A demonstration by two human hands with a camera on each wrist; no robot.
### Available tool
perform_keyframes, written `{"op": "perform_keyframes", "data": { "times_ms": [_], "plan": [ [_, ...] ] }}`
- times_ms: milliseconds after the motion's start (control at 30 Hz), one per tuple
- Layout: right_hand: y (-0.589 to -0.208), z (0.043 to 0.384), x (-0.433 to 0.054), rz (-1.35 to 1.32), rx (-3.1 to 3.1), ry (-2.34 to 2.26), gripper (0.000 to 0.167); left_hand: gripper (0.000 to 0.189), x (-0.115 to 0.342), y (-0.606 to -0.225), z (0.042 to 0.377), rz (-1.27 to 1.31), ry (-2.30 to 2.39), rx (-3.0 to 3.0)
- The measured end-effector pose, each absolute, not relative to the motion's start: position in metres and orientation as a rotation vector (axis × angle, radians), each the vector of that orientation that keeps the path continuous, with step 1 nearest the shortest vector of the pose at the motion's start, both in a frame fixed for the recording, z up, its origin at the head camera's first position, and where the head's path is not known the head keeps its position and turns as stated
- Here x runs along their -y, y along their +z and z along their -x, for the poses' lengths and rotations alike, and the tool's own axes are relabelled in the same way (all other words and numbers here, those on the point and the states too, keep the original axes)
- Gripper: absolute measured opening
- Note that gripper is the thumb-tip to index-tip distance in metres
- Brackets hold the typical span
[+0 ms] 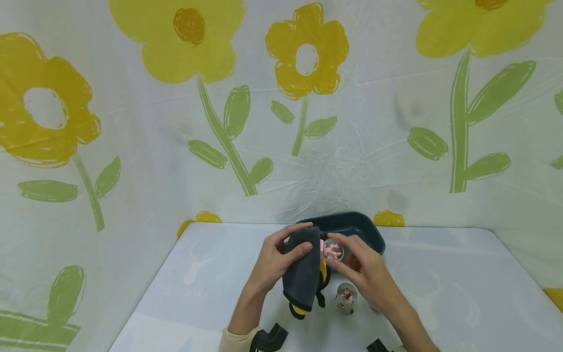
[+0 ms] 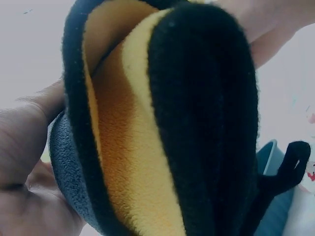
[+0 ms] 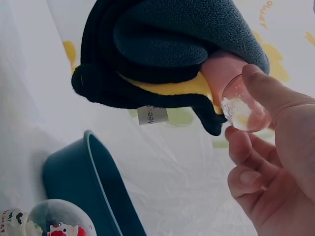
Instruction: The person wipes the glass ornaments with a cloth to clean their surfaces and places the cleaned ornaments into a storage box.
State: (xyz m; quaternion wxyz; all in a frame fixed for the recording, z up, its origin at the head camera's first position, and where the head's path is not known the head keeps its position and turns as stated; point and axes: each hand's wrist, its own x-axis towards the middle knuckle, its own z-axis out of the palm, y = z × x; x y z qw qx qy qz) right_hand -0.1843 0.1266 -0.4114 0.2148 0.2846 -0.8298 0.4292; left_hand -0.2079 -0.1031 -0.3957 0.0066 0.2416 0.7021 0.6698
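Note:
My left hand (image 1: 278, 258) grips a folded microfibre cloth (image 1: 302, 274), dark grey outside, yellow inside, with black edging and a hanging loop (image 2: 294, 162). In my right hand (image 1: 367, 269), thumb and fingers pinch the clear ball of a small snow globe (image 3: 246, 105) with a pink base. The cloth wraps against that pink base, as the right wrist view shows; part of the base is hidden in the folds. A white tag (image 3: 153, 115) hangs from the cloth's edge. Both hands are raised above the table, in front of a dark teal basin.
The teal basin (image 1: 367, 228) stands at the table's back edge. Nearer, below my right hand, another snow globe (image 1: 346, 299) with a red and white figure lies on the white table (image 1: 211, 274). A flower-printed sheet (image 1: 360, 146) hangs behind.

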Motion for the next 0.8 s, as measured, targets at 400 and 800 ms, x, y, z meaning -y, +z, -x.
{"op": "perform_keyframes", "data": {
  "times_ms": [400,800],
  "plan": [
    [-0.4111,0.1845,-0.1282,-0.896,2.211,1.232,0.053,0.039,0.1028,-0.3966,0.2096,-0.712,2.111,-2.166],
    [-0.4078,0.1826,-0.1270,-0.898,2.207,1.230,0.055,0.039,0.1023,-0.3963,0.2093,-0.727,2.117,-2.151]
  ]
}}
